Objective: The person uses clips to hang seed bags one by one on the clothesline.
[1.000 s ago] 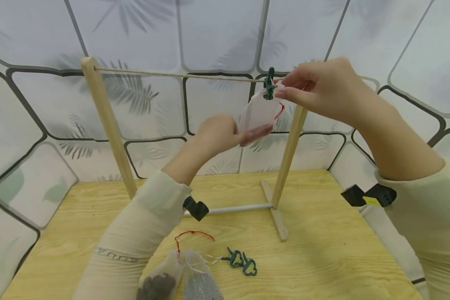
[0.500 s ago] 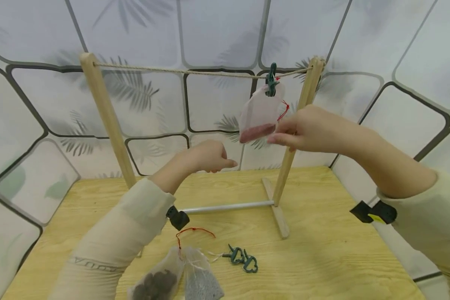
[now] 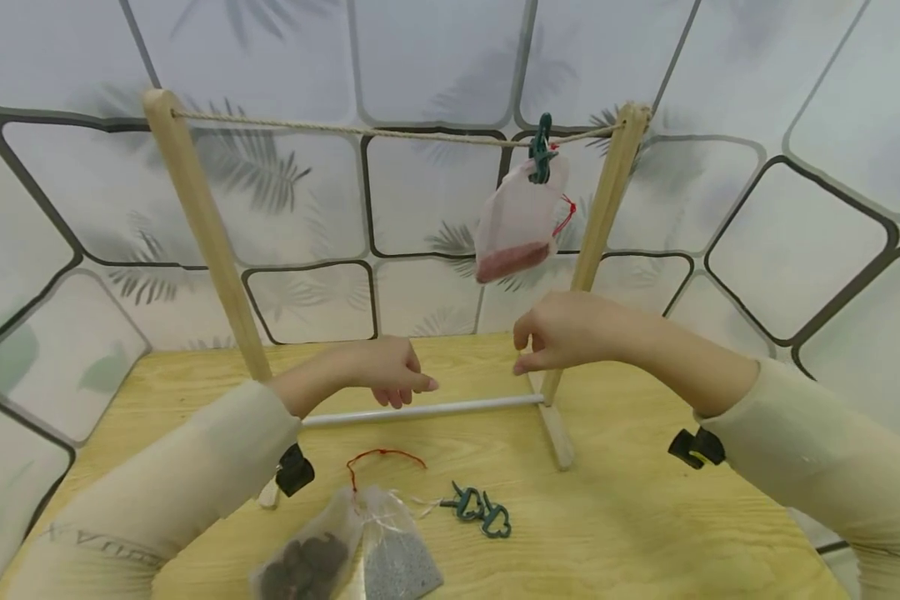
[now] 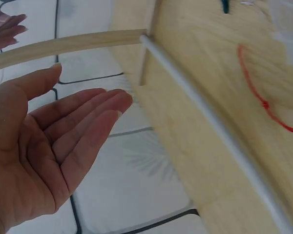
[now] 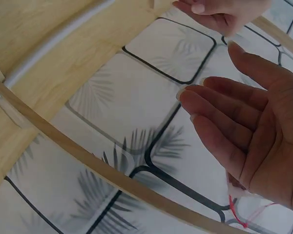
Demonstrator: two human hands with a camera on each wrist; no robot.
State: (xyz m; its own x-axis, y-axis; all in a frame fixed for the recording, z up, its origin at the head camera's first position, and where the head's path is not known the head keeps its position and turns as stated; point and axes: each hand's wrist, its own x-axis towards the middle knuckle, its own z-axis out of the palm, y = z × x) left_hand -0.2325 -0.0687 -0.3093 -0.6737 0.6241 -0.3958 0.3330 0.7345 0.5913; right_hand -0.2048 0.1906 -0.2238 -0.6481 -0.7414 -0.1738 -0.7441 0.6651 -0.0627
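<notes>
In the head view my left hand (image 3: 386,371) hovers above the rack's white crossbar (image 3: 427,410), holding nothing. My right hand (image 3: 570,333) is in the air near the right post (image 3: 607,200), below a hanging mesh bag (image 3: 521,212). That whitish bag has reddish contents at its bottom and a red drawstring; a dark green clip (image 3: 542,154) fastens it to the rope (image 3: 330,127). The left wrist view shows the left palm (image 4: 44,146) with relaxed fingers and bare. In the right wrist view the right palm (image 5: 263,131) is likewise bare, its fingers loosely extended.
On the wooden table (image 3: 645,500) lie a mesh bag of dark round lumps (image 3: 307,562), another bag with grey grains (image 3: 397,554), and two green clips (image 3: 480,510). The left post (image 3: 202,225) holds the rope's other end. A patterned wall stands behind.
My right hand has let go at the clip and moved down. The left hand has left the hanging bag's underside and moved down and left. The bag now hangs from the rope by the clip.
</notes>
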